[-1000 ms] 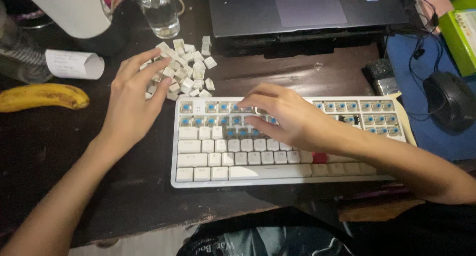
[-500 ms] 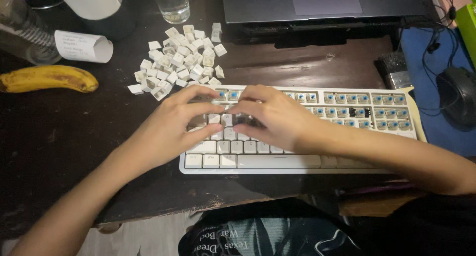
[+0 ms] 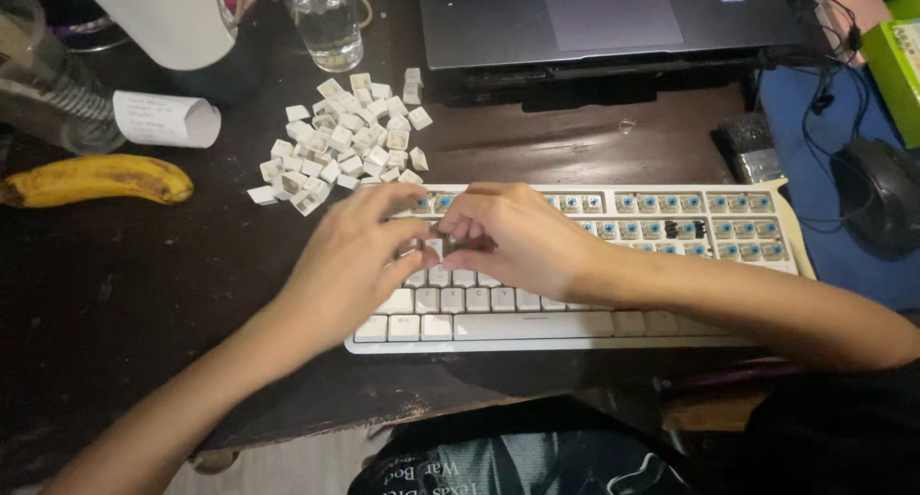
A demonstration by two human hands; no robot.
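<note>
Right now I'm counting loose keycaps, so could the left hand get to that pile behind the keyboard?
Probably yes: the left hand sits just in front of the keycap pile, with nothing between.

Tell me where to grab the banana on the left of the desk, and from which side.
Take the banana at mid-body, from above, fingers across its width. It lies flat on the dark desk, long axis left-right, nothing touching it; the paper roll sits behind, apart.
</note>
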